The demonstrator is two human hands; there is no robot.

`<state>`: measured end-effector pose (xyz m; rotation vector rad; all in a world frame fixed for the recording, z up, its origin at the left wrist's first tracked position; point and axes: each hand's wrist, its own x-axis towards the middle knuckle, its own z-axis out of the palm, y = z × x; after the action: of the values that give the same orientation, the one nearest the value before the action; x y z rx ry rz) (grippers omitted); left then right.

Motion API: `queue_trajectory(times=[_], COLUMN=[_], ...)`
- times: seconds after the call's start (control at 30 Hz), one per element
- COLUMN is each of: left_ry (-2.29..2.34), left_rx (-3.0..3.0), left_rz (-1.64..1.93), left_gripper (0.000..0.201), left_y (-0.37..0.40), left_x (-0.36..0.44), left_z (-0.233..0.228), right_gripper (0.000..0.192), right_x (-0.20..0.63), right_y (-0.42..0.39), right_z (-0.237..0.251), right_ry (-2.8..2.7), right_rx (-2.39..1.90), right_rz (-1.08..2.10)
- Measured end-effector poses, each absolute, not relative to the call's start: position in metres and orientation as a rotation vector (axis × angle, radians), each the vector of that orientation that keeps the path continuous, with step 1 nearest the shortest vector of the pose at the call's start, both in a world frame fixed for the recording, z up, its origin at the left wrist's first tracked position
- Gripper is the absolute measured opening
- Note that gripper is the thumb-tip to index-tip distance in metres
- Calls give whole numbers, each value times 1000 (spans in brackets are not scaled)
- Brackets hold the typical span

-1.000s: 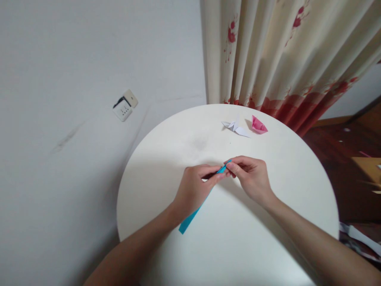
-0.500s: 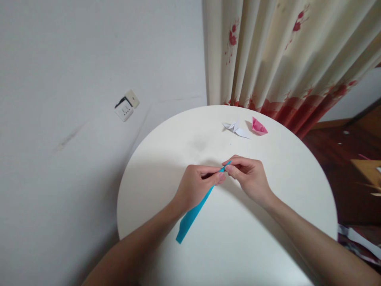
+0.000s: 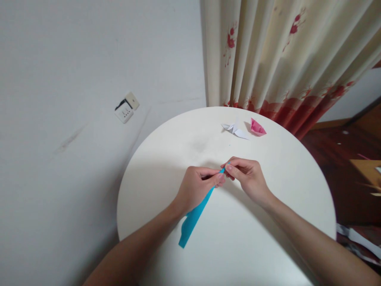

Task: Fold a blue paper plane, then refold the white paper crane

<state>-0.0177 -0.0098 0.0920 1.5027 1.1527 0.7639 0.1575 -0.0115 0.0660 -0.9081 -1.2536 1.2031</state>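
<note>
Left hand (image 3: 197, 187) and right hand (image 3: 249, 178) pinched closed on blue paper (image 3: 196, 217), mid-frame; long end slants past left wrist, lower center.

In the single head-worn view, the round worktop (image 3: 291, 171) is seen forward and downward from close above its near side, with the hands (image 3: 198, 186) (image 3: 248, 178) framed centrally, the wall (image 3: 74, 59) taken in at left and the curtain (image 3: 268, 59) at far right.

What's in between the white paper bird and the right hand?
In the head view, mostly bare white table lies between the paper bird and the right hand, with one tiny speck, too small to name.
</note>
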Motion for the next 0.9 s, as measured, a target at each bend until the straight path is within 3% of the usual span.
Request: queue_trajectory(times=[0.23,0.43,0.9], left_ry=[1133,1129,907], left_rx=[1366,1306,1239], left_rz=[769,763,436], left_gripper=[25,25,35], left_y=[-10,-11,2], left_x=[-15,-13,-16], left_z=[90,91,76], right_gripper=[40,24,40], right_x=[158,155,164], right_y=[-8,-10,-1], right_z=[64,67,58], right_ry=[-1216,-1304,-1262], right_rx=[-979,-993,-1182], right_rz=[1175,1136,1132])
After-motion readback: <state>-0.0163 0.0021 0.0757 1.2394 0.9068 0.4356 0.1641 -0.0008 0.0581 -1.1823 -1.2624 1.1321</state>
